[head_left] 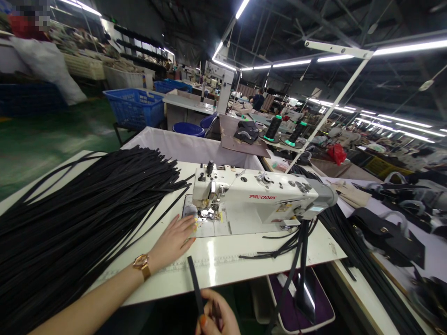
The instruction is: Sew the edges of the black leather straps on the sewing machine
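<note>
My left hand (179,236) lies with outstretched fingers on the machine bed, its fingertips close to the presser foot (208,213). The white sewing machine (258,195) stands on the table in front of me. Low at the front edge, my right hand (218,314) pinches a narrow black strap (194,279), whose free end points up over the tabletop. A large pile of black straps (91,200) covers the left side of the table. Several more loose straps (279,246) lie right of the machine bed and hang over the edge.
Two black thread cones (273,128) stand behind the machine by a slanted white pole (328,111). A purple-lined bin (323,298) sits below the table's right front edge. Black bag pieces (387,232) lie on the right-hand table. A blue basket (136,108) stands behind on the left.
</note>
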A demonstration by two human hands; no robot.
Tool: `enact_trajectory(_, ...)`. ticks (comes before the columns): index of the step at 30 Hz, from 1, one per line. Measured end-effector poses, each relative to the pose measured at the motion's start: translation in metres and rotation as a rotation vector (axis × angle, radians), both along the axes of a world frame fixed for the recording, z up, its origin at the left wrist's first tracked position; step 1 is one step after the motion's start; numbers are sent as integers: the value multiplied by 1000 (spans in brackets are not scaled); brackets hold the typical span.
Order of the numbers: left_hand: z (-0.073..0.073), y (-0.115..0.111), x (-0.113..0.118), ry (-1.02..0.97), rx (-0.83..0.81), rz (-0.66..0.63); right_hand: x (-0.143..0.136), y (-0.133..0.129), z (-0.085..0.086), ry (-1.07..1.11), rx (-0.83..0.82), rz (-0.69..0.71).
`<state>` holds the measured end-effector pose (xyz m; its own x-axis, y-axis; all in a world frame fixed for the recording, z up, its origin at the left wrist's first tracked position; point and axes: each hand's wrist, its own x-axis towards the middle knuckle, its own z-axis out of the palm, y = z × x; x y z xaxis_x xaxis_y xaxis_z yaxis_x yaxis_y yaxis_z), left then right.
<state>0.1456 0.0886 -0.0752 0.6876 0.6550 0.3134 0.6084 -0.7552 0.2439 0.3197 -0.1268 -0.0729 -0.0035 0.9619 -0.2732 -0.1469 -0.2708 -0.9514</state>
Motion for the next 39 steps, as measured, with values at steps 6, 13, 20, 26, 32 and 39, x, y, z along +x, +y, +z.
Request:
enact_trajectory(6,9,-2,-2,-64,-18,61,6,64,29,-271,157,-24)
enact_trajectory(13,8,1,0,-46,-12,34,-9,131,29,-341,187,-27)
enact_trajectory(20,0,7,4,15,16,3,-10,141,18,-366,142,-27)
enact_trajectory(26,-2,11,2,2,24,7,-11,146,17,-366,157,-21)
enact_trajectory(32,-2,13,1,-3,19,-11,-12,147,20,-359,164,-14)
enact_trajectory(39,1,13,1,27,-7,-20,-13,147,24,-370,175,-12)
